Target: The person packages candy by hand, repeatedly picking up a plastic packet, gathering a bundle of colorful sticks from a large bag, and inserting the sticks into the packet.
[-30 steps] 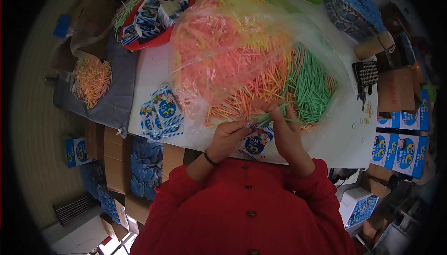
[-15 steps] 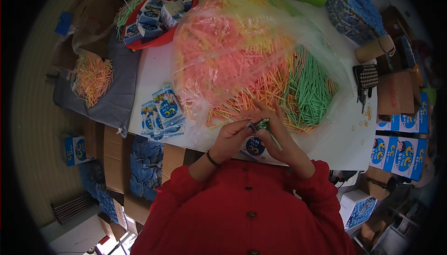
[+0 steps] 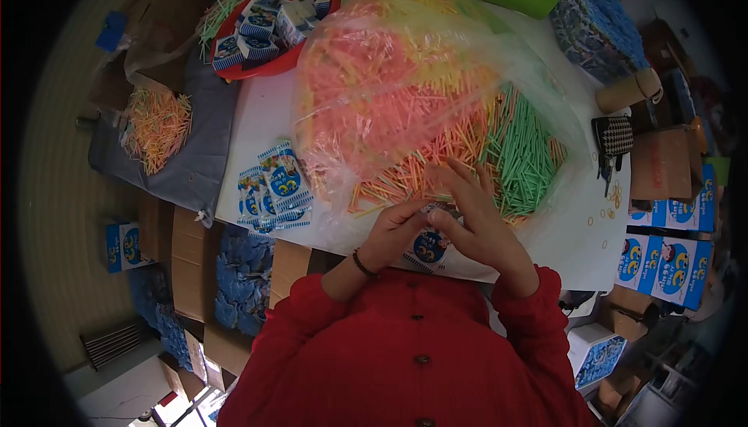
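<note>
My left hand [image 3: 391, 234] is closed, its thumb and fingers pinched on the edge of a small printed plastic packet [image 3: 433, 208], mostly hidden between my hands. My right hand [image 3: 485, 220] is open beside it, fingers stretched out and apart, with the thumb close to the packet. No green sticks show in either hand. Just below my hands lies a blue-and-white printed packet [image 3: 428, 247] at the table edge. Beyond my fingers, a large clear plastic bag [image 3: 343, 185] holds pink, orange and yellow sticks [image 3: 389, 123] and green sticks [image 3: 526, 146].
Several flat printed packets [image 3: 279, 181] lie to the left on the white table [image 3: 253, 115]. A red basin [image 3: 290, 62] holds filled packets at the back left. Loose sticks [image 3: 158, 127] lie on grey cloth. Rubber bands [image 3: 615, 195], a checked pouch [image 3: 615, 135] and blue boxes [image 3: 676, 263] are on the right.
The green sticks that showed between my hands are out of sight. My right hand's fingers have spread and lifted slightly away from my left. The view has shifted a little.
</note>
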A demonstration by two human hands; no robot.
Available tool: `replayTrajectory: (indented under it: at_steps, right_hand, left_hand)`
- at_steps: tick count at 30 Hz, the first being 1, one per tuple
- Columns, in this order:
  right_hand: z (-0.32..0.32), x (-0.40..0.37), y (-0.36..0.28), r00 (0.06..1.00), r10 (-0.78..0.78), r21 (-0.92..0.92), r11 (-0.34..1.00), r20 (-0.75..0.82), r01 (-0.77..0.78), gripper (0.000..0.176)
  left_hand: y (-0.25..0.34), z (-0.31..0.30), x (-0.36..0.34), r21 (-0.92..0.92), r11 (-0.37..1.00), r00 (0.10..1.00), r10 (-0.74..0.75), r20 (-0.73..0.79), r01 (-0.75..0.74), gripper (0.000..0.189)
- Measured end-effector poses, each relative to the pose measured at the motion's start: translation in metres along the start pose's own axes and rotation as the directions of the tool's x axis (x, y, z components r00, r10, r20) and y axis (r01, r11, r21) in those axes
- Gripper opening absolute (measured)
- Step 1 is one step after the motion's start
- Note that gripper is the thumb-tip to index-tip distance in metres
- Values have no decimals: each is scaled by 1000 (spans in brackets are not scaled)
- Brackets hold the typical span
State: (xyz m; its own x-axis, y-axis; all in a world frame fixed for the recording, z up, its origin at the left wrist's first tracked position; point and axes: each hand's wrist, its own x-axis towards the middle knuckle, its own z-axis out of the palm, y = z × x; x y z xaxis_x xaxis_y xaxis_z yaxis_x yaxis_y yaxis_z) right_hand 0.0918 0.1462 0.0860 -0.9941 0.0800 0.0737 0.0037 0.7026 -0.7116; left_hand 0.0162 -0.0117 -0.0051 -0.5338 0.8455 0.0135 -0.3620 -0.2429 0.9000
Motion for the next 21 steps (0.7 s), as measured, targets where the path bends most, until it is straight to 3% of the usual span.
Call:
replayTrajectory:
  at_steps: [1, 5, 7, 8, 10, 11, 13, 14, 15, 16, 18, 20, 21]
  right_hand:
    - [-3, 1, 0, 1000, 12, 147, 989, -5, -11, 45]
    - [5, 1, 10, 996, 10, 101, 995, 90, -19, 45]
    - [14, -3, 6, 996, -48, -255, 965, 74, 65, 44]
    - [13, -5, 5, 997, -34, -267, 962, 70, 52, 44]
    - [10, -6, 0, 993, -115, -195, 975, -27, 107, 38]
    - [4, -9, 2, 994, -109, -199, 975, -29, 101, 38]
    - [-15, -19, 14, 975, 83, 221, 975, -204, -37, 31]
    - [-25, -25, 26, 950, 100, 64, 994, -296, -85, 26]
    - [-34, -31, 42, 918, 97, -89, 986, -386, -142, 21]
    - [-42, -39, 57, 884, 157, -113, 967, -440, -228, 19]
    - [-54, -46, 74, 847, 206, -130, 944, -490, -304, 18]
    - [-58, -47, 79, 734, 424, -116, 821, -530, -559, 29]
    - [-54, -44, 83, 738, 424, -111, 825, -526, -554, 29]
  left_hand:
    - [-1, -1, 0, -40, 999, 999, -35, -1, 35, 25]
    - [-8, -10, -4, -34, 997, 997, -64, 34, 65, 25]
    - [-4, -3, -4, -196, 972, 991, -134, 0, 131, 25]
    - [-2, 2, -5, -206, 969, 991, -134, 16, 134, 25]
    - [11, 7, -12, -369, 877, 937, -348, -44, 308, 28]
    - [16, 4, -18, -370, 875, 936, -349, -37, 312, 28]
    - [28, -5, -33, -351, 878, 945, -314, 95, 327, 29]
    - [34, -8, -38, -351, 877, 944, -315, 96, 328, 29]
    - [41, -11, -43, -433, 875, 975, -217, 48, 216, 30]
    - [49, -15, -48, -504, 858, 993, -121, -11, 99, 30]
    - [66, -25, -57, -252, 959, 956, 54, -289, -131, 34]
    - [91, -39, -66, -70, 988, 868, 87, -490, -138, 35]
    - [94, -49, -68, 41, 980, 820, 187, -541, -196, 37]
